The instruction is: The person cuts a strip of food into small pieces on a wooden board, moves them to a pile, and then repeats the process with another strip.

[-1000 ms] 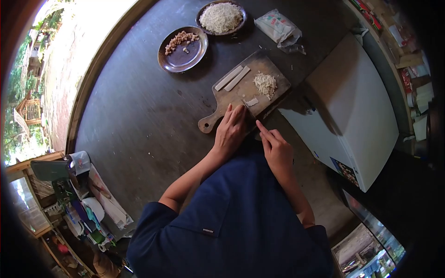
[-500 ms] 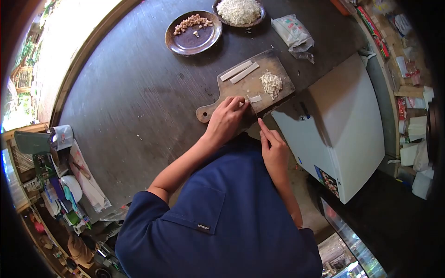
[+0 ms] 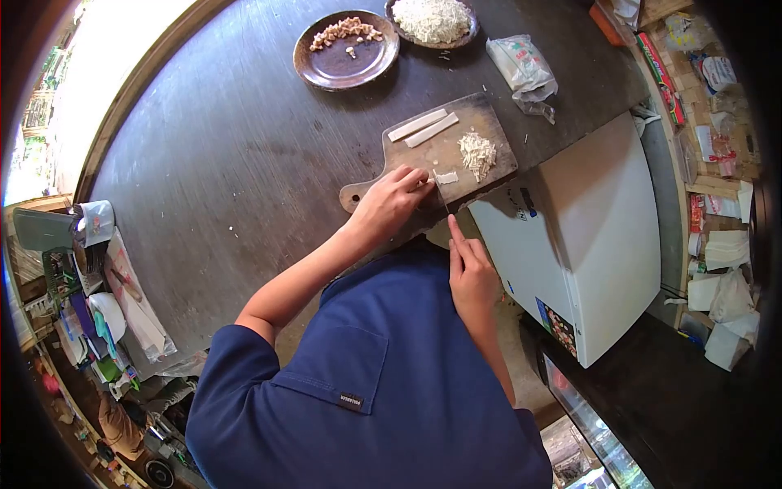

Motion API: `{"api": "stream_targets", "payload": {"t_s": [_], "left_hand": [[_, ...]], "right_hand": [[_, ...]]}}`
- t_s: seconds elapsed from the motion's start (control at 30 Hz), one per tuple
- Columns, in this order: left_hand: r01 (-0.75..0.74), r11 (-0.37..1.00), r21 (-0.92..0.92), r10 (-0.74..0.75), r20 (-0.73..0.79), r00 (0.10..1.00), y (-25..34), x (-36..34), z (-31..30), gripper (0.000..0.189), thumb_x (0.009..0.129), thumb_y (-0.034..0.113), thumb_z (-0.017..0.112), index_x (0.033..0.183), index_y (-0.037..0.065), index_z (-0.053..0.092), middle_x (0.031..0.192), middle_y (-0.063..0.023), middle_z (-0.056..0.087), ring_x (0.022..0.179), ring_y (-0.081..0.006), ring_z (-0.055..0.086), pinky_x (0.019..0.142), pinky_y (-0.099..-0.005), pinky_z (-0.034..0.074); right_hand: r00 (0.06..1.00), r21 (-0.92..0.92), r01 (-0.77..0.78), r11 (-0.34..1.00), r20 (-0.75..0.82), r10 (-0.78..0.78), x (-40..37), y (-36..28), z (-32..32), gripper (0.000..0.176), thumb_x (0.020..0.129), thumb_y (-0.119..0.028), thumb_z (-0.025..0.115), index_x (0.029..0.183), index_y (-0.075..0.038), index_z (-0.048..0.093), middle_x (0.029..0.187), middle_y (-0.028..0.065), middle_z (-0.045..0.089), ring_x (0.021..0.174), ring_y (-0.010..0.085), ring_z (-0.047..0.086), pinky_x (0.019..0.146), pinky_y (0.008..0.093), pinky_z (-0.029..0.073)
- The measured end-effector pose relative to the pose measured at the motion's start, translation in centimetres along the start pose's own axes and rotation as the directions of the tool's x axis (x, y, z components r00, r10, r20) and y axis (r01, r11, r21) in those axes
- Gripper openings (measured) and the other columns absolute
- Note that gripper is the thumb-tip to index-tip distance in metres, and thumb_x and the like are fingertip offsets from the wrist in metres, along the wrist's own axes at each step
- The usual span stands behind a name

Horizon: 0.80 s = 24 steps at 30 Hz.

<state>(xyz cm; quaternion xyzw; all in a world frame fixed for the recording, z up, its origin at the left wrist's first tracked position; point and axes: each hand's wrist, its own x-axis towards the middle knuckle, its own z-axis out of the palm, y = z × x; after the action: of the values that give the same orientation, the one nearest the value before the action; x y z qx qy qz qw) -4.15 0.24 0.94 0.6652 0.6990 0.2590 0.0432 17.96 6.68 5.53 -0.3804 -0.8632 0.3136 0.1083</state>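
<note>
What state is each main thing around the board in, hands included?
Board: lying flat
Strips: straight, side by side
Shreds: loosely heaped
Bits plate: partly bare
Shreds plate: heaped
Bag: crumpled
Knife: held, mostly hidden
Left hand: bent, over the board
Right hand: around the knife

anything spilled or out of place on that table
A little spillage: a few pale slivers lie loose on the dark table, between the cutting board and the shallow dish, and near the plastic bag. They look stray because most shreds sit in piles.
</note>
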Motion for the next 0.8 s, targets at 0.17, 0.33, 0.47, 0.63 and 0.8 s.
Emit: {"api": "stream_targets", "payload": {"t_s": [0.17,0.33,0.47,0.63,0.8], "left_hand": [[0.009,1.000,0.011,-0.009,-0.008,1.000,0.3,-0.1,-0.4,0.043,0.084,0.009,0.066,0.125,-0.001,0.074,0.121,-0.0088,0.066,0.110,-0.0259,0.064,0.101,-0.0354,0.056],[-0.005,0.998,0.060,0.005,-0.001,1.000,0.1,-0.5,0.0,0.048,0.084,0.013,0.064,0.130,-0.002,0.069,0.120,-0.0092,0.063,0.114,-0.0244,0.060,0.106,-0.0328,0.052],[0.019,0.999,0.044,-0.018,-0.024,1.000,0.4,-0.4,0.0,0.045,0.083,0.009,0.067,0.127,0.000,0.073,0.122,-0.0089,0.066,0.111,-0.0252,0.064,0.101,-0.0348,0.056],[0.034,0.999,0.005,-0.034,-0.051,0.998,0.6,-0.8,0.6,0.046,0.084,0.009,0.067,0.128,0.000,0.073,0.121,-0.0091,0.067,0.110,-0.0258,0.065,0.101,-0.0346,0.056],[0.042,0.999,0.035,-0.039,-0.064,0.997,0.8,-0.7,0.4,0.045,0.084,0.009,0.067,0.128,-0.001,0.073,0.120,-0.0093,0.067,0.111,-0.0257,0.065,0.101,-0.0350,0.057]], "right_hand": [[0.999,-0.044,0.032,0.999,0.036,-0.030,2.1,0.1,1.0,0.052,0.108,-0.020,0.062,0.157,-0.036,0.057,0.088,0.0081,0.059,0.071,0.0314,0.067,0.067,0.0465,0.055],[0.998,-0.059,0.047,0.997,0.039,-0.044,0.8,0.3,0.4,0.052,0.109,-0.022,0.061,0.159,-0.037,0.055,0.090,0.0091,0.060,0.072,0.0338,0.067,0.066,0.0481,0.055],[0.997,-0.093,0.021,0.995,0.073,-0.014,1.0,0.4,0.8,0.053,0.109,-0.023,0.061,0.160,-0.038,0.053,0.090,0.0104,0.059,0.073,0.0353,0.067,0.066,0.0490,0.055],[0.998,-0.091,0.052,0.994,0.050,-0.047,2.5,0.2,1.2,0.055,0.109,-0.023,0.060,0.161,-0.039,0.051,0.088,0.0100,0.059,0.071,0.0352,0.067,0.066,0.0485,0.056],[0.992,-0.107,-0.012,0.994,0.121,0.026,0.3,-0.3,-0.4,0.054,0.110,-0.023,0.060,0.161,-0.038,0.051,0.087,0.0113,0.059,0.072,0.0375,0.067,0.065,0.0499,0.055]]}}
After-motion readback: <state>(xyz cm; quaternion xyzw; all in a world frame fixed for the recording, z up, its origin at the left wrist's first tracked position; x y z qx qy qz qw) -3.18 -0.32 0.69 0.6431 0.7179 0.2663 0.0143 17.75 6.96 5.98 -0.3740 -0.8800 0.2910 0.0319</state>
